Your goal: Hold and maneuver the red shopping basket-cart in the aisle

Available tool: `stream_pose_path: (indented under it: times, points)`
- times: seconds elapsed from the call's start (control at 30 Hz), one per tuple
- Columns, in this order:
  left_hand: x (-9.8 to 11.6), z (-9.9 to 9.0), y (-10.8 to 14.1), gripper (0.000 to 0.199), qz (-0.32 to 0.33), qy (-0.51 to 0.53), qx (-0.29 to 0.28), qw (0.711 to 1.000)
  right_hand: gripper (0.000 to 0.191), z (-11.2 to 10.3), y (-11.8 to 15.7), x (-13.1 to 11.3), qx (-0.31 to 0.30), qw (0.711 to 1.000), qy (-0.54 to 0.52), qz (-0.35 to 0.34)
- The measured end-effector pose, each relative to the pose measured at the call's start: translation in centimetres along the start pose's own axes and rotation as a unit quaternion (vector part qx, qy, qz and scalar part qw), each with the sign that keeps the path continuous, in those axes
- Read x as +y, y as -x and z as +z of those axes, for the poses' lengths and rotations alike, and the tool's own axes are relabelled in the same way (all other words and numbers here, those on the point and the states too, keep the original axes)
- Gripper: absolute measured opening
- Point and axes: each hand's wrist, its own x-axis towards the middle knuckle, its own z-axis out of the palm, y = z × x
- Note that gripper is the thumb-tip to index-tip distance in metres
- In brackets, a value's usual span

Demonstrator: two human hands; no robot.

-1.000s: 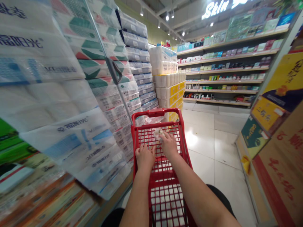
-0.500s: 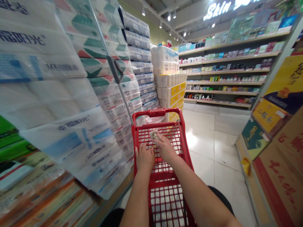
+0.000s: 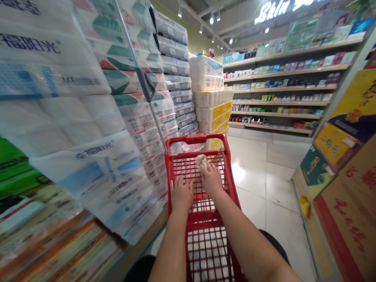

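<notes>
A red plastic basket cart (image 3: 192, 219) with a grid surface stands in front of me. My right hand (image 3: 212, 178) presses a crumpled whitish cloth (image 3: 201, 161) against the upper part of the grid, its fingers over the cloth's lower edge. To the left of it, my left hand (image 3: 181, 192) rests on the grid near the cart's left side, fingers spread, holding nothing. A grey telescopic pole with a handle (image 3: 145, 84) rises from the cart's upper left corner.
Stacked tissue packs (image 3: 96, 156) rise close on the left, with more toilet roll packs (image 3: 207, 78) ahead. Shelves of small products (image 3: 282, 88) line the back. Cartons (image 3: 346, 188) stand on the right, beside the tiled floor (image 3: 266, 184).
My right hand has moved with the cloth to the right and slightly up across the grid. My left hand has shifted only slightly on the cart.
</notes>
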Motion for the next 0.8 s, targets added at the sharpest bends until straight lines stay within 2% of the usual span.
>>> stream_pose_path:
  times: [0.1, 0.13, 0.27, 0.3, 0.43, 0.47, 0.6, 0.67, 0.77, 0.8]
  points:
    - [-0.1, 0.0, 0.0, 0.039, 0.001, -0.001, -0.001, 1.000, 0.040, 0.3, -0.1, 0.2, -0.033, 0.995, -0.034, -0.089]
    - [-0.1, 0.0, 0.0, 0.039, 0.001, 0.000, 0.000, 1.000, 0.040, 0.3, -0.1, 0.3, -0.033, 0.994, -0.035, -0.093]
    - [-0.1, 0.1, -0.1, 0.039, -0.002, 0.008, 0.008, 1.000, 0.043, 0.4, -0.4, 0.6, 0.022, 1.000, -0.013, 0.012]
    - [-0.1, 0.1, -0.1, 0.039, -0.002, 0.009, 0.007, 1.000, 0.043, 0.5, -0.4, 0.7, 0.021, 1.000, -0.019, 0.009]
    - [-0.1, 0.1, -0.2, 0.039, -0.003, 0.005, 0.001, 1.000, 0.041, 0.5, -0.4, 0.6, -0.040, 0.992, -0.065, -0.097]
    - [0.0, 0.1, -0.2, 0.039, -0.003, 0.004, 0.001, 1.000, 0.041, 0.3, -0.5, 0.6, -0.040, 0.993, -0.064, -0.091]
    - [0.0, 0.0, -0.1, 0.039, 0.000, 0.004, 0.006, 1.000, 0.039, -0.6, -0.5, 0.2, 0.000, 1.000, -0.015, 0.016]
    - [0.0, 0.0, -0.1, 0.038, -0.001, 0.003, 0.003, 1.000, 0.038, -0.8, -0.2, -0.3, -0.014, 1.000, -0.001, -0.002]
    - [-0.1, 0.0, -0.1, 0.037, 0.004, 0.004, -0.004, 1.000, 0.038, -0.8, 0.1, -1.0, -0.062, 0.996, -0.002, -0.071]
    - [-0.1, 0.1, -0.1, 0.037, 0.005, 0.005, -0.003, 1.000, 0.039, -0.9, 0.1, -1.0, -0.069, 0.995, -0.003, -0.069]
